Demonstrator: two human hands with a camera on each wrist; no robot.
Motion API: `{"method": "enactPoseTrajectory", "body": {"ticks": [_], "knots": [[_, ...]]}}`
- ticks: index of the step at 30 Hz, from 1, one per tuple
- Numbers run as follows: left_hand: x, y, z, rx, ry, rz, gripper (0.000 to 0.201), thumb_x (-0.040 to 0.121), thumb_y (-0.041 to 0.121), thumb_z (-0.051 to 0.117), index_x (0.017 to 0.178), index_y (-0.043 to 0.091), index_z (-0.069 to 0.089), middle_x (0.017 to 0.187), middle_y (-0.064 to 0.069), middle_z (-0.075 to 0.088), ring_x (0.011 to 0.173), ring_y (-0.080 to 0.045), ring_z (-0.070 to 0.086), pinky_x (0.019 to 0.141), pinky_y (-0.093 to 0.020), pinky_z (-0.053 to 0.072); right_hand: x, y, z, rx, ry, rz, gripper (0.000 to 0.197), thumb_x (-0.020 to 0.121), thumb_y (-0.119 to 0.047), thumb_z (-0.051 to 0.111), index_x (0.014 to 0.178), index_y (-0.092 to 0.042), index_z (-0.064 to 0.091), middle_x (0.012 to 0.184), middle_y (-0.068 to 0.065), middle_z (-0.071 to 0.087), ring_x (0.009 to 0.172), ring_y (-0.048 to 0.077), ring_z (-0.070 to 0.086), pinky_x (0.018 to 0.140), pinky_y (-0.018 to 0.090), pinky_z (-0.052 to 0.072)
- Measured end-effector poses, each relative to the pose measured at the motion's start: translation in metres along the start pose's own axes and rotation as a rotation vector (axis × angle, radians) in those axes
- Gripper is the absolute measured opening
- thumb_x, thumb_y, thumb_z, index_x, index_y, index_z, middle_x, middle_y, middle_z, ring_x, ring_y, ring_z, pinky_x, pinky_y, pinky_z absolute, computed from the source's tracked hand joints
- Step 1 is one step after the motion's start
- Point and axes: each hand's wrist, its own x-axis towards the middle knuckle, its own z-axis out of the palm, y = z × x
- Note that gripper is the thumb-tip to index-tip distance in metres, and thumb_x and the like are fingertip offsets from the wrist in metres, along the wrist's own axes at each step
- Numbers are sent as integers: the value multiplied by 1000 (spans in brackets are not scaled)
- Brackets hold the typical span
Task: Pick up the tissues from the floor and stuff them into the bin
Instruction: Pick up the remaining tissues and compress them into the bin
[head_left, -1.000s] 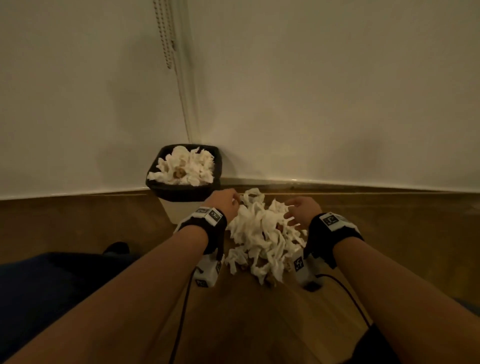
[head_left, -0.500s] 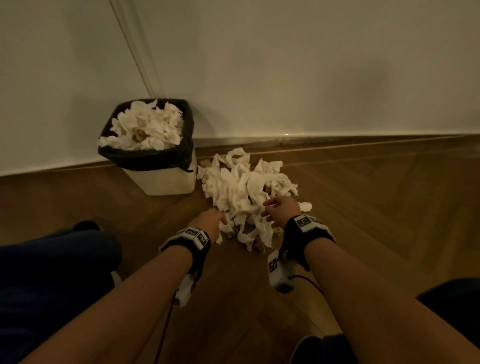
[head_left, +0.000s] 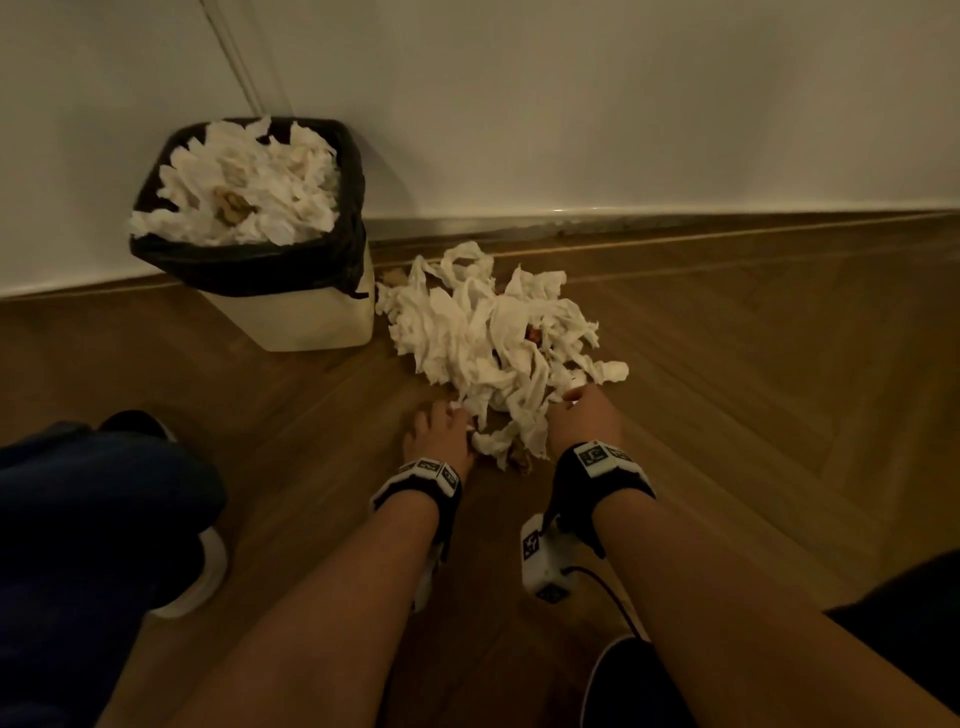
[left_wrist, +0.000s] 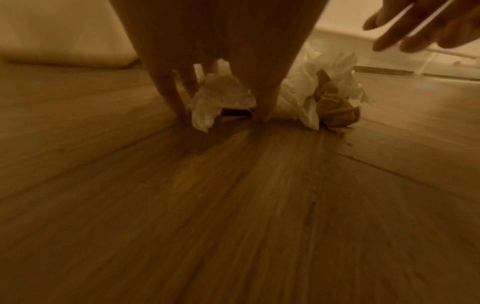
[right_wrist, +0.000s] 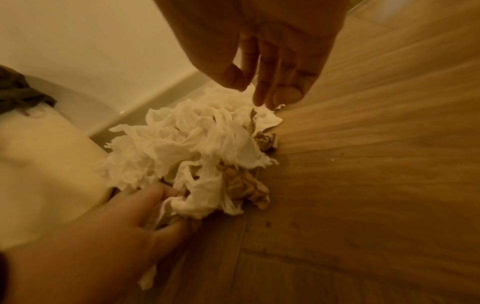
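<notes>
Two surfaces frame the scene: a pale wall (head_left: 571, 104) and a wooden floor (head_left: 779, 415), which meet at a skirting strip along the back. Against the wall stands the bin (head_left: 306, 322), lined with a dark bag and already heaped above its rim with white tissues. The loose pile of tissues (head_left: 488, 332) lies on the floor just beside the bin on its right, its long axis running from the skirting toward the person; a few crumpled brown paper scraps (right_wrist: 246, 185) sit along its near and right edges. Both hands are at the pile's near end, so the pile lies straight ahead of them and the bin ahead and to the left. The left hand (head_left: 441, 431), the nearer one to the bin, has its fingertips (left_wrist: 176, 107) planted on the floor and its grip closing round a near wad of tissue, as the right wrist view shows. The right hand (head_left: 587, 421) hovers at the pile's right flank with fingers (right_wrist: 262, 90) straight and loosely spread, touching or nearly touching the top of the tissue and holding nothing. The likely next move is a two-handed scoop and a lift leftward over the bin's rim. Open floor lies to the right and toward the person; the wall closes the far side, and the full bin leaves little room inside.
</notes>
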Motion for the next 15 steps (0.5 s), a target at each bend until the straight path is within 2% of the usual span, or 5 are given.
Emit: {"method": "enactPoseTrajectory", "body": {"ticks": [4,7,10,13,15], "knots": [[5,6,1,-136,-5,-72,37,95,18,44,130,8,38,136,-16,30,117,-35,42,93,-38,40,-5,14,10,-277,-242,69,30,96,-31,44,84,-7,59,86,11,58,73,24,57,70,32,47],[6,3,0,-279,25,-111,33,92,16,48,122,3,45,131,-19,39,108,-34,51,86,-36,44,-8,24,18,-139,-457,302,40,92,-45,49,98,-8,61,105,13,62,99,30,61,88,36,48],[6,-2,-2,-409,34,-119,34,91,14,50,122,2,45,129,-20,41,110,-35,50,87,-36,43,-8,22,26,54,-488,393,35,85,-42,61,93,-9,58,109,15,63,101,32,62,94,44,50],[6,-6,-4,-560,13,-163,32,94,9,44,126,4,42,131,-18,36,111,-33,49,88,-34,41,-6,13,36,211,-474,401,54,79,-35,70,122,-10,50,123,14,56,109,32,58,95,46,49],[3,-9,-4,-682,25,-207,26,95,8,41,120,10,50,131,-16,33,104,-31,53,78,-27,44,-4,9,43,288,-454,385,73,79,-35,70,140,-15,34,136,14,47,120,34,51,100,48,44]]}}
